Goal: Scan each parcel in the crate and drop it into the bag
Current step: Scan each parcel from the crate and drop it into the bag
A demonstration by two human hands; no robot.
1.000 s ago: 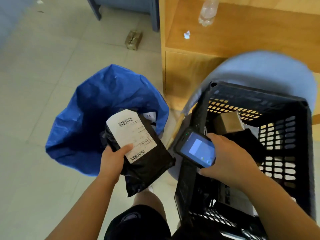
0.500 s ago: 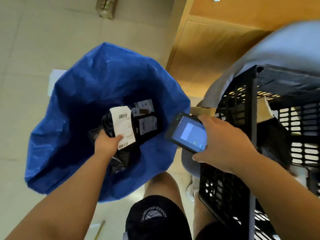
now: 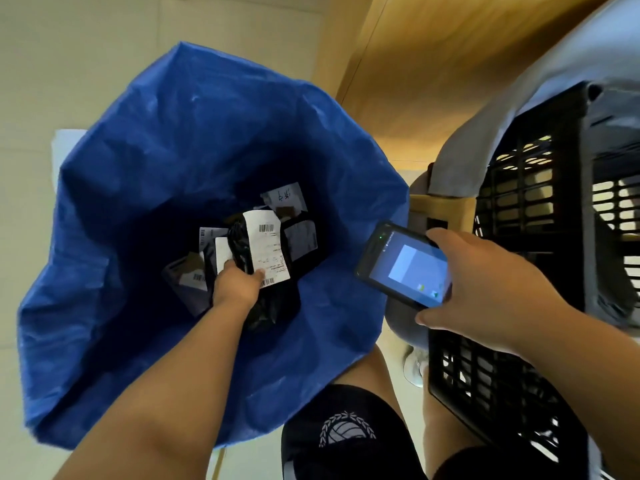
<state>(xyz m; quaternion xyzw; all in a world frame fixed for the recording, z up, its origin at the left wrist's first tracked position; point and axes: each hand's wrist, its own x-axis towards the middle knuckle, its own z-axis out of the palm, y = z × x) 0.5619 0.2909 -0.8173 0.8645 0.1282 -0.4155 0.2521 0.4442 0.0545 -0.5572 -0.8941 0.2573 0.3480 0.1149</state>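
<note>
The right grip (image 3: 485, 289) is clamped round one scanner (image 3: 405, 265), beside one black crate (image 3: 540, 220). The left grip (image 3: 235, 285) pinches the lower edge of a black parcel (image 3: 268, 247), deep in the middle of one blue bag (image 3: 138, 202). It looks light, soft and slippery, so an edge hold suits. At least four other parcels (image 3: 301, 237) lie beneath.

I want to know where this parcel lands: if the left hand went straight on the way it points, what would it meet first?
Probably the parcels already lying in the blue bag, just beyond the black parcel that the left hand grips; depth is hard to judge.
</note>
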